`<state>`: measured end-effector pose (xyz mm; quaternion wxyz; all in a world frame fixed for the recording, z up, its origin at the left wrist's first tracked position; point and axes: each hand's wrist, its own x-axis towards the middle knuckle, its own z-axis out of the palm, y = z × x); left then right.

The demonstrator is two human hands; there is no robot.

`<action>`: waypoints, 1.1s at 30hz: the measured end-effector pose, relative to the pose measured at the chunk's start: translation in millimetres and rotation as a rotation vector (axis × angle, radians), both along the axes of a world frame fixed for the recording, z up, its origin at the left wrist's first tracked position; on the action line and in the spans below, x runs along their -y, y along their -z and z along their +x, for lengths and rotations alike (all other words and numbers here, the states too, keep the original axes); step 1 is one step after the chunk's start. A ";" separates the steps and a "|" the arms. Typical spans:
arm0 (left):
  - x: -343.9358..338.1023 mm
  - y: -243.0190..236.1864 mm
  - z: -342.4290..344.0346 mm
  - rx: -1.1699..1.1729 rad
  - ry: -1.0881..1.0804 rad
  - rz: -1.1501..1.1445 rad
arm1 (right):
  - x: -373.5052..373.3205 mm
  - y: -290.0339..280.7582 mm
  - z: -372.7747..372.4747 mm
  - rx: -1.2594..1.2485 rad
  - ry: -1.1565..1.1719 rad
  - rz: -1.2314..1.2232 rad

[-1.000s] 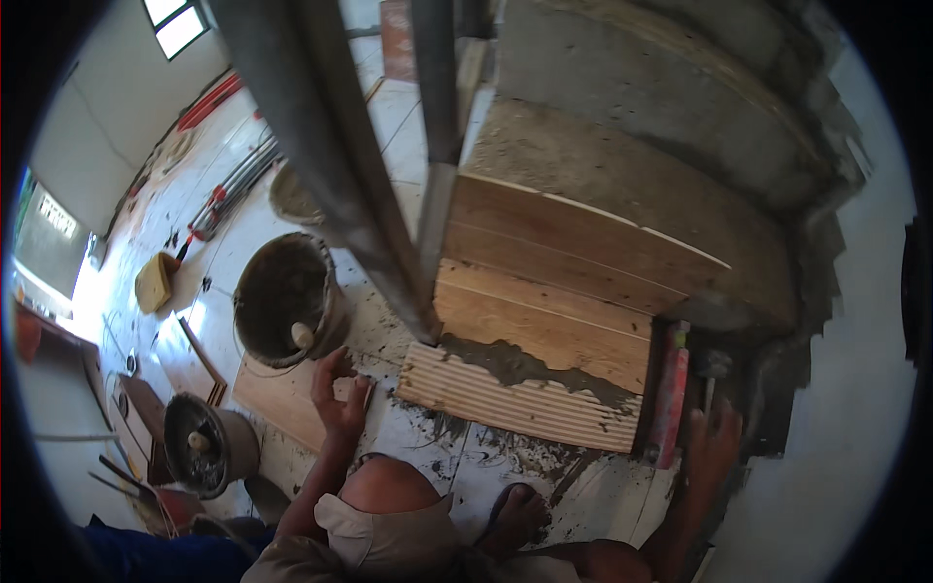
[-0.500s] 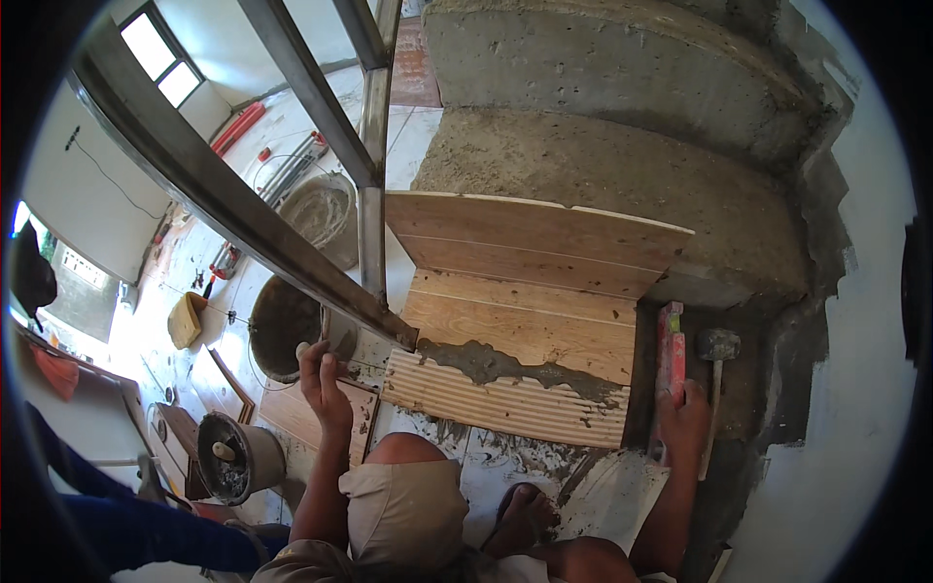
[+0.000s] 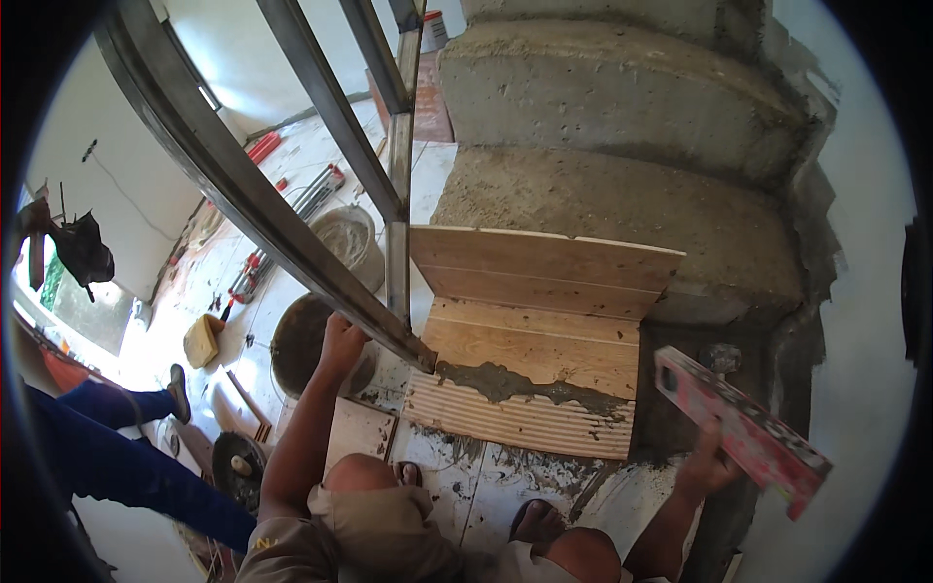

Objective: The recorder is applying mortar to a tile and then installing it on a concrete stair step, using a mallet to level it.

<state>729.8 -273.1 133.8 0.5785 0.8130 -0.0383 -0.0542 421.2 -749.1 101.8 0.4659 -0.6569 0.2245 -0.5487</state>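
Observation:
My right hand (image 3: 708, 466) is closed round a red spirit level (image 3: 743, 423), which is held slanting over the dark step corner on the right. Against the lower bar of the metal railing (image 3: 374, 328), my left hand (image 3: 342, 345) is closed, its fingertips partly hidden. Between my hands lies a wood-look tile (image 3: 530, 335) with a second tile (image 3: 544, 260) standing upright along its far edge. Grey mortar (image 3: 505, 381) runs along the flat tile's near edge, beside a ribbed strip (image 3: 515, 416). A mallet (image 3: 720, 358) lies beyond the level, its handle mostly hidden.
Rough concrete steps (image 3: 622, 199) rise ahead. A dark bucket (image 3: 299, 345) stands beneath the railing, with another bucket (image 3: 350, 243) behind it. At left are a yellow sponge (image 3: 201, 342), a small mortar pail (image 3: 238, 466) and another person's blue-trousered legs (image 3: 136, 457).
My right hand has lifted the spirit level from beside the tile and tilted it rightward. My left hand has closed and moved up to the railing. The other person's legs show more.

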 end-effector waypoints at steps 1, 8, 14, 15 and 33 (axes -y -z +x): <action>-5.8 3.6 12.3 0.010 0.017 -0.009 | -20.2 -8.2 20.0 0.070 -0.047 -0.015; 1.1 35.2 50.1 0.333 0.340 0.317 | -107.4 -58.8 100.6 -0.192 -0.303 -0.222; 24.3 46.8 49.4 0.094 0.379 -0.069 | -148.5 -85.6 176.0 -0.266 -0.181 -0.141; 21.4 53.1 47.2 0.061 0.308 -0.191 | -152.4 -85.4 182.6 -0.284 -0.186 -0.100; 11.8 75.3 28.0 -0.084 0.130 -0.519 | -193.9 -54.4 233.6 -0.413 0.053 -0.238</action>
